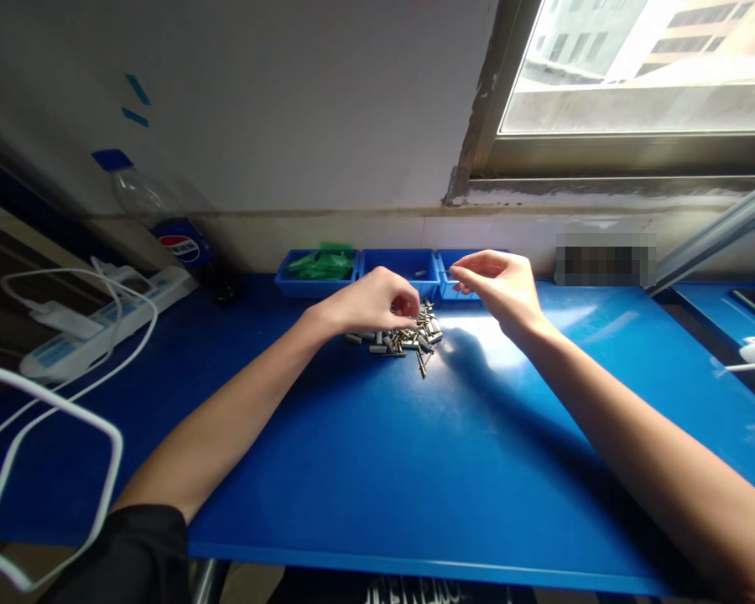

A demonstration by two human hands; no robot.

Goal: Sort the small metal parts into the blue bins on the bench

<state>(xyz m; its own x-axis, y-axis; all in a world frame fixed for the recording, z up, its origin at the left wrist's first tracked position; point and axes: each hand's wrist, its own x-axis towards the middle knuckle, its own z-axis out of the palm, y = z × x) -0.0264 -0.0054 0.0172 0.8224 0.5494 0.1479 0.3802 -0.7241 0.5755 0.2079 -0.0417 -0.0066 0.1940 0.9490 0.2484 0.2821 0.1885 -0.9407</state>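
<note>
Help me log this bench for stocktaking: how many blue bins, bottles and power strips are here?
Blue bins: 3
Bottle: 1
Power strip: 1
Total: 5
Small metal parts: one heap, too small to count singly.

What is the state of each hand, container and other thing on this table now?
left hand, fingers curled down onto the pile
right hand, raised, thumb and finger pinched; content too small to tell
metal parts, loose pile on the table
left bin, holds green pieces
middle bin, almost empty
bottle, lying on its side, capped
power strip, white plug inserted
</note>
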